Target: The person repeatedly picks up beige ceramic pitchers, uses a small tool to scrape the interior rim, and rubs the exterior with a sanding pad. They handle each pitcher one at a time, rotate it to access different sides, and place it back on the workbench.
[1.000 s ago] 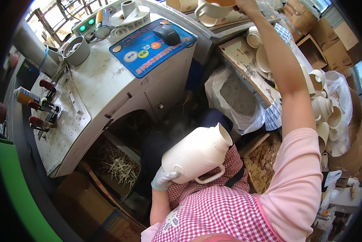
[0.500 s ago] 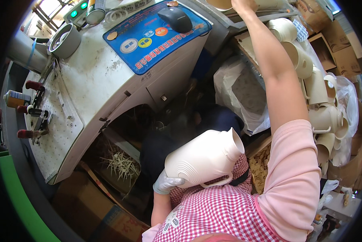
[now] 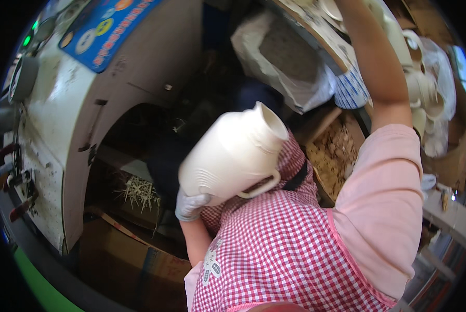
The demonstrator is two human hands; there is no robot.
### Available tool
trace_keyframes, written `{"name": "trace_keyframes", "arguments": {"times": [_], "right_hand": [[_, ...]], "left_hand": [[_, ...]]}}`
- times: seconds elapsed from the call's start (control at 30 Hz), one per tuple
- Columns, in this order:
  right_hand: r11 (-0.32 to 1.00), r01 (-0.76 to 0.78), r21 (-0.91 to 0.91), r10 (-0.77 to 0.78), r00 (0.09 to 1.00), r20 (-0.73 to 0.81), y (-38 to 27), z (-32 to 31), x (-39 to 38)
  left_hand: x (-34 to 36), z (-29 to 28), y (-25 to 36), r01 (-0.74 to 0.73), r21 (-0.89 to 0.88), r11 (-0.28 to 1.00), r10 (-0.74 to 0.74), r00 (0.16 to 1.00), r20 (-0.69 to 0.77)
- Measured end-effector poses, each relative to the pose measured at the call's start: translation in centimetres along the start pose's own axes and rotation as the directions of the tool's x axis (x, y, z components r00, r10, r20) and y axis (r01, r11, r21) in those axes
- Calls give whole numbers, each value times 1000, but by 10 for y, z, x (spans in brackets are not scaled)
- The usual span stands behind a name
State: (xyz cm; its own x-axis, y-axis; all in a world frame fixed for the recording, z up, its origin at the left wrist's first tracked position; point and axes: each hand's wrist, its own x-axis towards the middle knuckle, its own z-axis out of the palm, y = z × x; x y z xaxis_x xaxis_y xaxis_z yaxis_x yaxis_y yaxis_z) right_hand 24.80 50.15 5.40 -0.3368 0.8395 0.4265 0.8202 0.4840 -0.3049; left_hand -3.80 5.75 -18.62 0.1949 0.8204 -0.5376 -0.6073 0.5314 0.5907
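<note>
A cream plastic jug [image 3: 233, 151] with a spout, a loop handle and ridged rings on its side lies tilted across my lap, its open mouth toward the upper right. My left hand [image 3: 190, 205], in a pale thin glove, is closed on the jug's lower end. My right arm [image 3: 378, 57] stretches up past the upper edge, so the right hand is out of sight. Beyond that arm stand several similar cream jugs [image 3: 422, 88], partly hidden by it.
At left is a worn white worktable [image 3: 61, 114] with a blue mat [image 3: 108, 31]. A white plastic bag [image 3: 285, 57] stands ahead, near a blue-and-white patterned piece [image 3: 351, 91]. Beside my lap is a box of flat tan pieces [image 3: 334, 148]. Thin pale scraps [image 3: 141, 192] lie under the table.
The view has turned, so the table has slid left. My right hand, at the upper edge before, has gone out of view. The left hand still holds the jug.
</note>
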Motion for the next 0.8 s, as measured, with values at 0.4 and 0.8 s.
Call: {"name": "trace_keyframes", "arguments": {"times": [0.4, 0.8], "right_hand": [[680, -668, -303, 689, 439, 577, 126, -16, -532], [742, -622, -252, 666, 636, 390, 134, 35, -606]], "left_hand": [[-58, 120, -33, -461, 220, 859, 506, 831, -232], [-60, 157, -42, -455, -76, 887, 414, 857, -307]]}}
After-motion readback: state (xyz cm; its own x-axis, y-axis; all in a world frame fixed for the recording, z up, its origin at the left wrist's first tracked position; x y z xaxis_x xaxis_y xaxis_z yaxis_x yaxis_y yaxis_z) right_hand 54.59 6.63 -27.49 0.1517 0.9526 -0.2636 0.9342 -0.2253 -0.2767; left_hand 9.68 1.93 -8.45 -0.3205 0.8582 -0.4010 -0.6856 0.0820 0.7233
